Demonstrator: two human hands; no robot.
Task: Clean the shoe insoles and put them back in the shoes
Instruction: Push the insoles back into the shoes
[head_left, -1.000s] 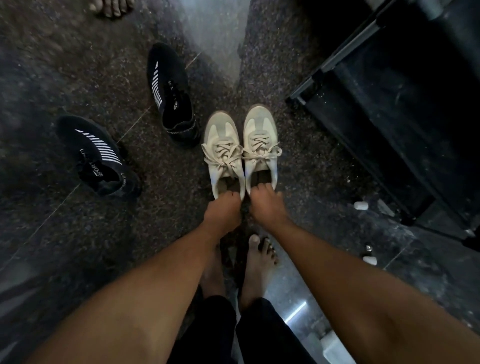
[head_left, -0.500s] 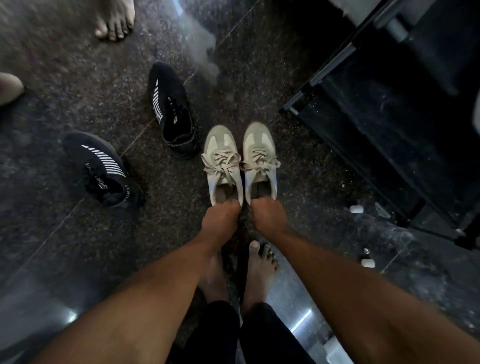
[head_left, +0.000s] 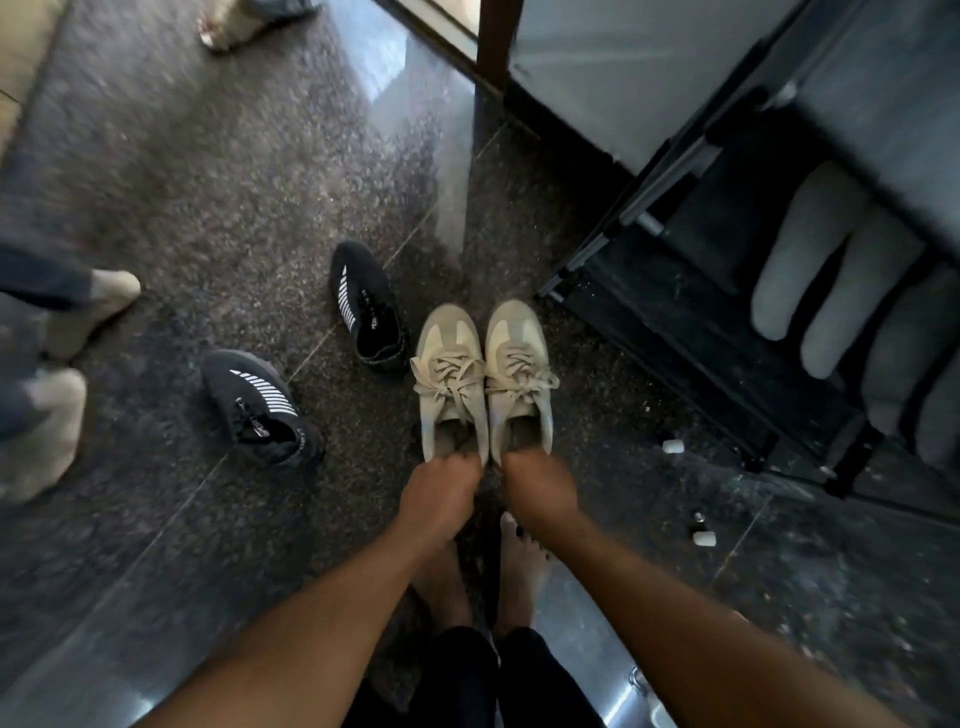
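Note:
Two beige lace-up shoes stand side by side on the dark speckled floor, toes pointing away from me. My left hand (head_left: 441, 493) grips the heel of the left beige shoe (head_left: 451, 374), fingers curled into its opening. My right hand (head_left: 537, 486) grips the heel of the right beige shoe (head_left: 517, 364) the same way. The insoles are hidden inside the shoes. A pair of black shoes with white stripes lies to the left, one (head_left: 366, 306) near the beige pair, the other (head_left: 260, 405) farther left.
A dark shoe rack (head_left: 727, 322) with pale insoles or soles (head_left: 841, 312) on it stands at the right. Small white bits (head_left: 671, 446) lie on the floor near it. Other people's feet (head_left: 78, 312) are at the left edge. My bare feet (head_left: 519, 566) are below my hands.
The view has tilted up, showing more floor, the rack and bystanders' feet. Both hands keep hold of the beige shoes' heels; the shoes stay together.

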